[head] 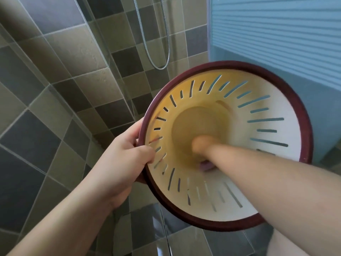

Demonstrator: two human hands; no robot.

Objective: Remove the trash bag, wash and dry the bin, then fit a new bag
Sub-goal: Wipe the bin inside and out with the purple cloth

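The bin (276,163) is a cream plastic basket with slotted walls and a dark red rim, held up with its mouth toward the camera. My left hand (125,156) grips the rim on its left side, thumb inside. My right arm reaches deep into the bin, and my right hand (201,145) is at the bottom, blurred. A small dark reddish thing (206,166) shows just under that hand; whether the hand holds it I cannot tell. No bag is in the bin.
Grey and beige tiled walls fill the left and back. A metal shower hose (156,52) hangs in a loop on the far wall. A glass partition edge (118,74) runs down the middle. A blue ribbed blind (276,34) covers the upper right.
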